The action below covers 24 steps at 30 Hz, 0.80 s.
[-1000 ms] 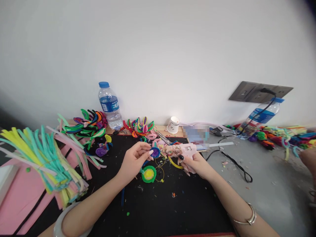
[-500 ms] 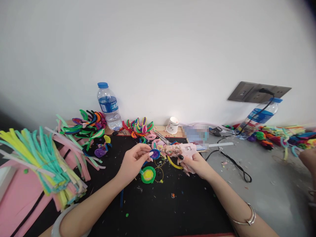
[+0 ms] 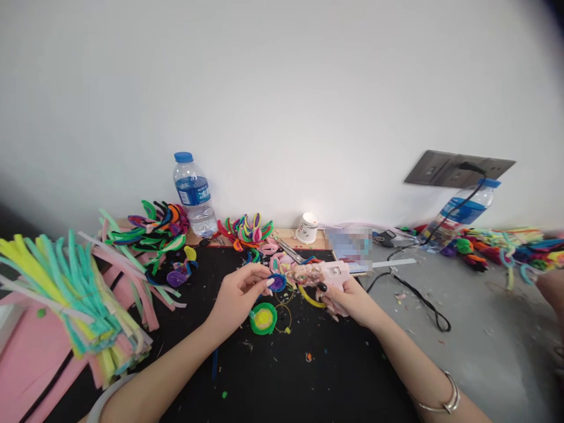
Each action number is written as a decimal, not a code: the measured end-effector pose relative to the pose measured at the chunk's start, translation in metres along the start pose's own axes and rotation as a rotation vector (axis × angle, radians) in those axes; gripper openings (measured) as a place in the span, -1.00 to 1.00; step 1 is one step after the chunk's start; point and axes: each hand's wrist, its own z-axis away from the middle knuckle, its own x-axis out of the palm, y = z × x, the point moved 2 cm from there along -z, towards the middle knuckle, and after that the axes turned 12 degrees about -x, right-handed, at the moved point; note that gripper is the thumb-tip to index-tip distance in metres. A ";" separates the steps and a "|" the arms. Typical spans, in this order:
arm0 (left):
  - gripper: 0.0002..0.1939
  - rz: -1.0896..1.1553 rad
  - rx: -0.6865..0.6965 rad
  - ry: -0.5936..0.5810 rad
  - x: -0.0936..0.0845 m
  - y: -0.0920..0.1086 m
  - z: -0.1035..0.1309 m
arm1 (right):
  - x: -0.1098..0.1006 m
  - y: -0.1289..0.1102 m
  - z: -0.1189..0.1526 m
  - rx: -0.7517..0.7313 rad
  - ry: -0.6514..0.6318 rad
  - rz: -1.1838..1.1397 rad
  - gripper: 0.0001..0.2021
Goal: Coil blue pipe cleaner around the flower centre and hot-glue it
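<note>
Black mat (image 3: 259, 376), pale wall (image 3: 282, 106); left hand (image 3: 240, 296) pinches disc (image 3: 277, 283), right (image 3: 355, 301) grips apparent glue gun (image 3: 337, 273).

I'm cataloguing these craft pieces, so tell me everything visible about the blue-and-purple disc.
The blue-and-purple disc is round, with a blue rim around a purple middle, and looks like fuzzy chenille stem. The left hand pinches it at its left edge, its purple side visible. It is farther from the person than the green-and-yellow disc. The pink glue gun points toward its right side; whether they touch is unclear.
</note>
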 end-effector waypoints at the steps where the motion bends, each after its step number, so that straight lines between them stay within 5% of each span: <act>1: -0.95 -0.008 0.002 -0.001 0.000 -0.001 0.000 | 0.000 0.001 0.000 0.000 0.002 0.003 -0.65; 24: -0.91 -0.331 0.250 0.018 0.000 0.005 0.006 | 0.001 0.001 0.003 -0.035 -0.076 0.050 -0.58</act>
